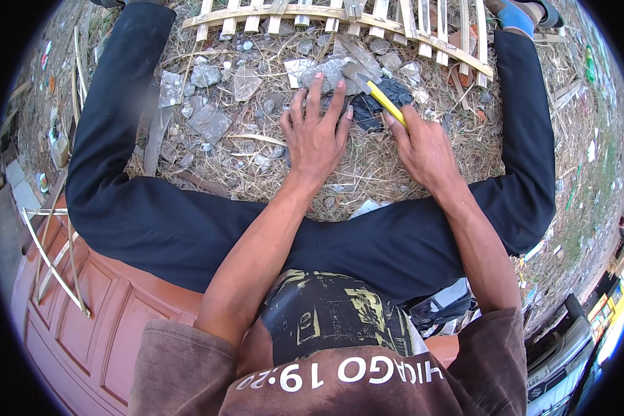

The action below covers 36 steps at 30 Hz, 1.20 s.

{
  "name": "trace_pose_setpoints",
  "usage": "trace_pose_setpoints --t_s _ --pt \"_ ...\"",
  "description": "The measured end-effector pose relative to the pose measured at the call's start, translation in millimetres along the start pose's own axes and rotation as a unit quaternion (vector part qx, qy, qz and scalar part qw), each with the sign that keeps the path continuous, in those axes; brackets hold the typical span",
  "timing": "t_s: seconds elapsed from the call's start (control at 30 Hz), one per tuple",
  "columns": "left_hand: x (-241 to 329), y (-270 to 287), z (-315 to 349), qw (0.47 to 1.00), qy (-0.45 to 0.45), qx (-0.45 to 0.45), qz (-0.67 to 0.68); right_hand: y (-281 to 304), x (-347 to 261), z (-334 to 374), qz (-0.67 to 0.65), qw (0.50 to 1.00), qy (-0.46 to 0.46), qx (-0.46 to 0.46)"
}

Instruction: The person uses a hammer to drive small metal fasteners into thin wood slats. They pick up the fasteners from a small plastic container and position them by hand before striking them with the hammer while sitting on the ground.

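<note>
My right hand (428, 148) is wrapped round the yellow handle of a hammer (387, 101). Its grey metal head lies over a flat grey stone (324, 75) on the ground between my legs. With fingers spread, my left hand (317, 132) reaches to the near edge of that stone, fingertips at or on it. A crumpled black plastic piece (395, 93) lies beside the stone, partly behind the hammer. Whether anything small sits under the hammer head cannot be made out.
Beyond the stone lies a curved frame of pale wooden slats (305, 12). Broken stones and tile pieces (209, 123) litter the dry grass. A reddish panelled door (111, 312) is under and behind me, with thin wooden strips (55, 270) on its left. A vehicle (561, 360) stands at the lower right.
</note>
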<state>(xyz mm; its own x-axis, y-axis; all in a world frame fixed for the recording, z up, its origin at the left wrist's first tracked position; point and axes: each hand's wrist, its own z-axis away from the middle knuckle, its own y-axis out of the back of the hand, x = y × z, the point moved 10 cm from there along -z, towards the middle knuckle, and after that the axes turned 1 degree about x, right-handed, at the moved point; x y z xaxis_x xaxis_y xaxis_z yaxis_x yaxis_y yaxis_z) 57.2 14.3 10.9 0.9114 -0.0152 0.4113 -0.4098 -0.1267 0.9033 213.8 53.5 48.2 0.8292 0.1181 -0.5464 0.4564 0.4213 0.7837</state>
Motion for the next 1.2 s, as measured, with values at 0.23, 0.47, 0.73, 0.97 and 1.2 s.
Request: trace_pose_setpoints --t_s 0.23,0.47,0.73,0.97,1.2 --pt "0 0 1 1.0 -0.009 0.001 0.003 4 -8 0 -0.017 1.0 0.02 0.01" --pt "1 -4 2 1.0 -0.02 -0.003 -0.016 12 -9 -2 -0.018 1.0 0.001 0.023" --pt "1 -4 2 0.999 -0.025 -0.001 -0.023 7 -10 -2 -0.016 1.0 0.016 0.015" --pt "1 -5 2 1.0 -0.021 0.001 -0.02 7 -5 -4 0.009 1.0 0.02 0.012" --pt "-1 -6 3 0.999 -0.028 0.003 -0.029 2 -3 -3 0.037 0.999 0.03 0.015"
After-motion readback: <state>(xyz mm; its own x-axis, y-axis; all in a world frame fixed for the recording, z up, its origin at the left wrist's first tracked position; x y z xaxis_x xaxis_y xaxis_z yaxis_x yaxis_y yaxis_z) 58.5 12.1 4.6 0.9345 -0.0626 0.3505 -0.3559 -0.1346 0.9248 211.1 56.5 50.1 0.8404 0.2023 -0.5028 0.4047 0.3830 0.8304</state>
